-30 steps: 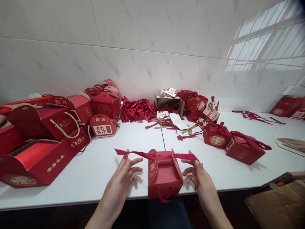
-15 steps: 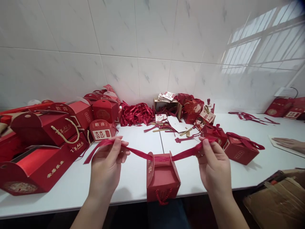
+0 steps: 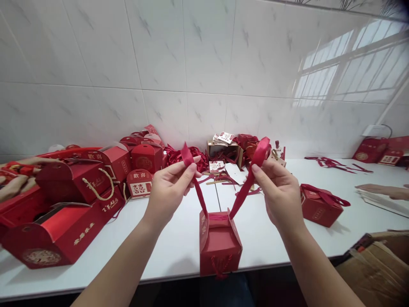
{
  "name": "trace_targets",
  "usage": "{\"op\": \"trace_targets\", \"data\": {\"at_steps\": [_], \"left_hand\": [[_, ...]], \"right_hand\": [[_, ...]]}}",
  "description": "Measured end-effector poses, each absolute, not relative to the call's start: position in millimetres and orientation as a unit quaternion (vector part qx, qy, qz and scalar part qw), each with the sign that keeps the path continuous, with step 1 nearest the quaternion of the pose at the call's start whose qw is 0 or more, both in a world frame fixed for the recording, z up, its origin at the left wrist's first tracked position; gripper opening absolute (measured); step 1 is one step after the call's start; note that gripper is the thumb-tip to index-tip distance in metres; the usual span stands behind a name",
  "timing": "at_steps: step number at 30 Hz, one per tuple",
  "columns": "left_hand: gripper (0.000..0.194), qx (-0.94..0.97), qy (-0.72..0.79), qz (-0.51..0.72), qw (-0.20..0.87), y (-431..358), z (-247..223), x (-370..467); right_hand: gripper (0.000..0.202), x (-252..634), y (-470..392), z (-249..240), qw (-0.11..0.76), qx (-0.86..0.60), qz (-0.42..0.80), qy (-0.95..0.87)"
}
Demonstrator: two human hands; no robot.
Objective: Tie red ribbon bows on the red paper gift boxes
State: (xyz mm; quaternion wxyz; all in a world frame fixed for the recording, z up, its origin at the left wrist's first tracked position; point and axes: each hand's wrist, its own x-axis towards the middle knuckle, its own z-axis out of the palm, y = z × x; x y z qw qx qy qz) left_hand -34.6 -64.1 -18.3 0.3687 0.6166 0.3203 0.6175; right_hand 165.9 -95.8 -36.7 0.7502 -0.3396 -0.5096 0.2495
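Observation:
A small red gift box point(image 3: 221, 249) stands at the table's front edge, with a red cord on its near side. Through its two raised side flaps runs a red ribbon point(image 3: 244, 194), both ends drawn up above the box. My left hand point(image 3: 172, 185) pinches the left end between thumb and fingers, a short tip sticking up. On the other side my right hand point(image 3: 276, 185) pinches the right part, which loops over above the thumb. Neither hand touches the box.
Large red gift boxes point(image 3: 60, 236) crowd the left, where a person's hands point(image 3: 15, 185) show. Behind lie a ribbon pile point(image 3: 174, 157) and a card stack point(image 3: 223, 137). A bow-tied box point(image 3: 321, 207) sits right, near another person's hand point(image 3: 383, 190); a cardboard carton point(image 3: 373, 268) stands below.
Both hands have risen and come closer together, pulling the ribbon from nearly level to steeply upward. The view has tilted up slightly, and another person's hands have appeared at the left.

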Motion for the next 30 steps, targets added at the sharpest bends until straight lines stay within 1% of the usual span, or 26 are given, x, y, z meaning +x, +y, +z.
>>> {"op": "trace_targets", "data": {"at_steps": [3, 5, 10, 12, 14, 16, 20, 25, 30], "left_hand": [[0.033, 0.615, 0.337, 0.616, 0.358, -64, -12, -30], [0.037, 0.618, 0.335, 0.606, 0.373, -65, -9, -29], [0.039, 0.630, 0.302, 0.552, 0.455, -64, -7, -35], [0.034, 0.615, 0.297, 0.551, 0.479, -64, -6, -37], [0.023, 0.607, 0.299, 0.567, 0.469, -64, -5, -38], [0.017, 0.607, 0.307, 0.585, 0.442, -64, -2, -38], [0.017, 0.583, 0.328, 0.613, 0.421, -65, 4, -35], [0.018, 0.571, 0.326, 0.628, 0.416, -64, 10, -34], [0.020, 0.582, 0.316, 0.629, 0.407, -63, 13, -35]], "right_hand": [[0.011, 165, -96, -31, 0.749, -0.323, 0.287, -0.502], [0.011, 164, -96, -29, 0.748, -0.312, 0.310, -0.497], [0.014, 165, -98, -29, 0.745, -0.311, 0.315, -0.499], [0.014, 166, -98, -29, 0.745, -0.306, 0.315, -0.502], [0.012, 167, -98, -27, 0.746, -0.304, 0.306, -0.507], [0.011, 168, -97, -25, 0.750, -0.304, 0.287, -0.513], [0.015, 168, -97, -20, 0.751, -0.296, 0.279, -0.521], [0.007, 167, -98, -15, 0.750, -0.277, 0.290, -0.526], [0.009, 166, -99, -11, 0.748, -0.292, 0.277, -0.527]]}}
